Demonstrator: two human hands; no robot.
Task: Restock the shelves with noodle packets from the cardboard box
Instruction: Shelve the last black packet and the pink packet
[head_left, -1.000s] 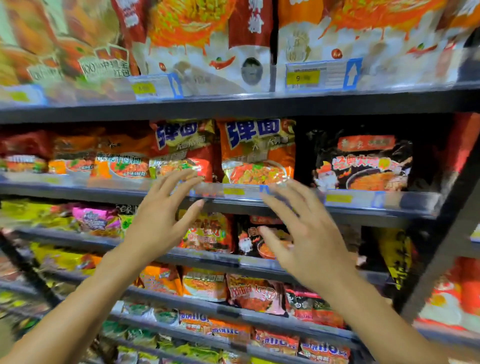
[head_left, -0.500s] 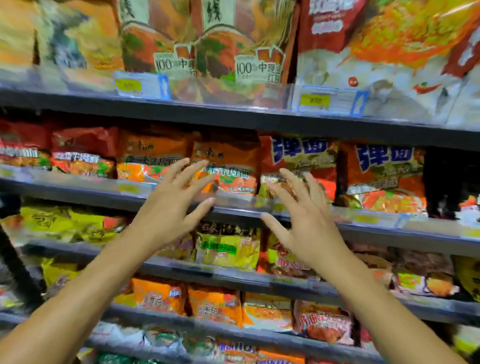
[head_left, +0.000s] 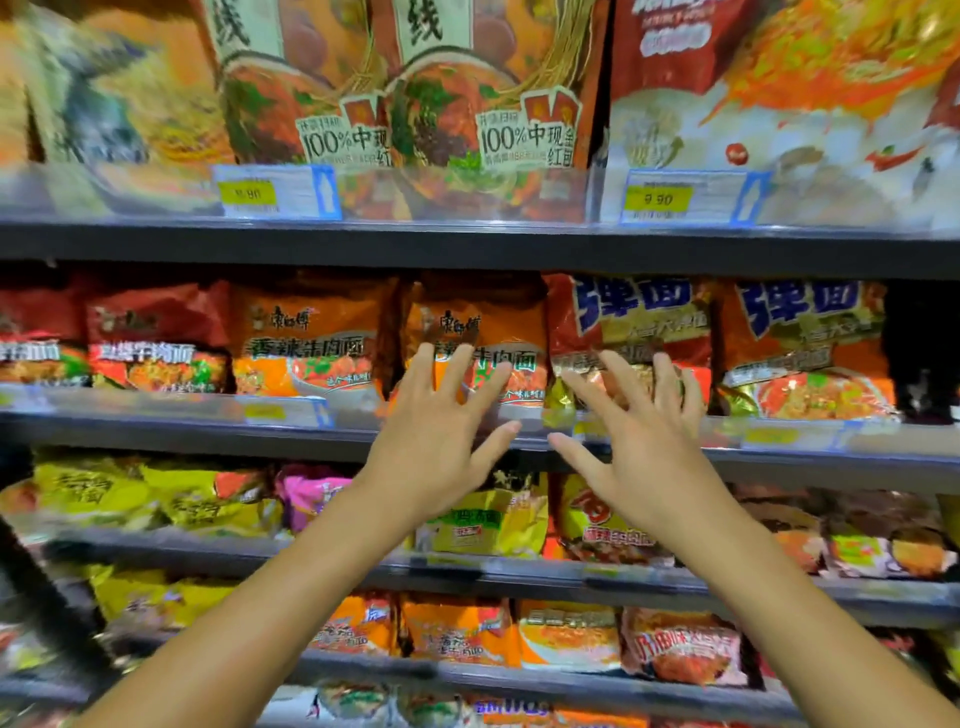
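The left hand (head_left: 436, 447) is reaching forward with its fingers spread wide and nothing in its grasp, its fingertips lying over the lower front of an orange noodle packet (head_left: 483, 343) at about 12 o'clock from the palm. The right hand (head_left: 639, 441) is fanning out empty in the same way, its fingertips covering the gold-edged bottom of a red packet with blue lettering (head_left: 631, 332), again at 12 o'clock. Both packets are standing upright, side by side, on the second shelf (head_left: 260, 436), behind its clear front rail. The cardboard box is sitting out of view. The step looks like squaring up the row: it is going best with flat palms pressing evenly, keeping the packets upright and their fronts flush, and sparing the price label (head_left: 283, 413) at 9 o'clock from a knock
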